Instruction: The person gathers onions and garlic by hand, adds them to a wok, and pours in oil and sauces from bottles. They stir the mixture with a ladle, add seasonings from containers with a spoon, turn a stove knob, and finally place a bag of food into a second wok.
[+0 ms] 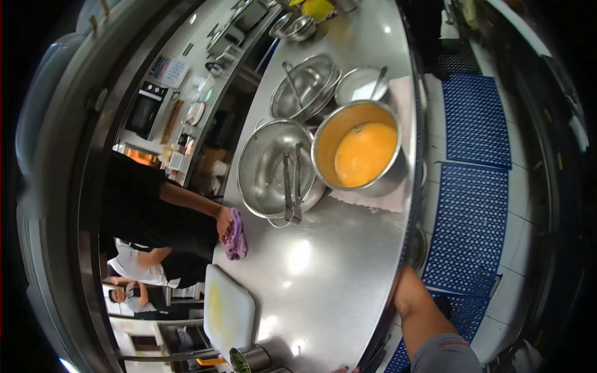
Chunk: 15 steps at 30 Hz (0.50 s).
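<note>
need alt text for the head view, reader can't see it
A metal pot of orange liquid stands on a pink cloth on a steel counter, beside mesh strainers. The wearer's right arm reaches to the counter's edge, its hand hidden. Across the counter, another person's hand rests on a purple cloth near a cutting board.

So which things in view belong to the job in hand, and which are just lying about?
My guess, since no held item shows:

Job: pot, orange liquid, strainer, tongs.

Lying about: cutting board, calendar, blue floor mats.
</note>
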Available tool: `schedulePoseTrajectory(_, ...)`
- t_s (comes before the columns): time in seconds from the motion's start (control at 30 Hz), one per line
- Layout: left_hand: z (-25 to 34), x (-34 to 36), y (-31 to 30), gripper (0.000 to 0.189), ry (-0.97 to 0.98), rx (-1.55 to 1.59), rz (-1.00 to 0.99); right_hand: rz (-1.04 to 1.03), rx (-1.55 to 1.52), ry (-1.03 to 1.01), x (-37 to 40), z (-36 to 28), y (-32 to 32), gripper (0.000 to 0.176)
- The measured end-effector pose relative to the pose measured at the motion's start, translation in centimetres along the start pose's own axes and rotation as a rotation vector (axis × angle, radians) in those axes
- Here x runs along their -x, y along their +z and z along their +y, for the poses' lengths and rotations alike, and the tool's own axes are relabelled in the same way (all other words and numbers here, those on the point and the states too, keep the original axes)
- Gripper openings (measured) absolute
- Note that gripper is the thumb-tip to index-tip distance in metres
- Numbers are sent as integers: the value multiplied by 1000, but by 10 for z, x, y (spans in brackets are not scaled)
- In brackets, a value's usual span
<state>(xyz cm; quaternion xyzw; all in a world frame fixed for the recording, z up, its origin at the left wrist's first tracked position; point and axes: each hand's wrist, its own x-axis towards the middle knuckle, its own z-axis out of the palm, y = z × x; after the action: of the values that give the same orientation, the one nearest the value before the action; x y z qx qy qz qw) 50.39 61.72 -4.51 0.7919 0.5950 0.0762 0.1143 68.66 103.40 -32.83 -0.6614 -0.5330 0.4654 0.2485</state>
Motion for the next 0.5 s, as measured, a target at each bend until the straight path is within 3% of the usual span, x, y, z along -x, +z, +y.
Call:
schedulePoseTrajectory(0.13, 2, 1, -2, 56, 54, 19, 44, 42, -349, 72, 48, 12, -8, 41)
schedulePoseTrajectory(0.27, 7, 3, -15, 58, 105, 83, 17, 67, -994, 192, 145, 26, -9, 41)
schedulePoseTrajectory(0.3, 6, 1, -14, 48, 183, 35, 124, 87, -1149, 211, 177, 30, -12, 41)
schedulePoseTrajectory(0.33, -6, 1, -2, 58, 232, 90, 143, 365, -1255, 173, 221, 28, -2, 36)
schedulePoseTrajectory(0.37, -19, 6, 7, 52, 277, 16, 167, 214, -1572, -122, 234, 78, 25, 33)
schedulePoseTrajectory(0.43, -16, 9, 6, 51, 284, 42, 212, 162, -1635, -197, 307, 135, 47, 29)
schedulePoseTrajectory(0.5, -16, 12, 6, 47, 319, 67, 257, 213, -1619, -260, 428, 136, 40, 27)
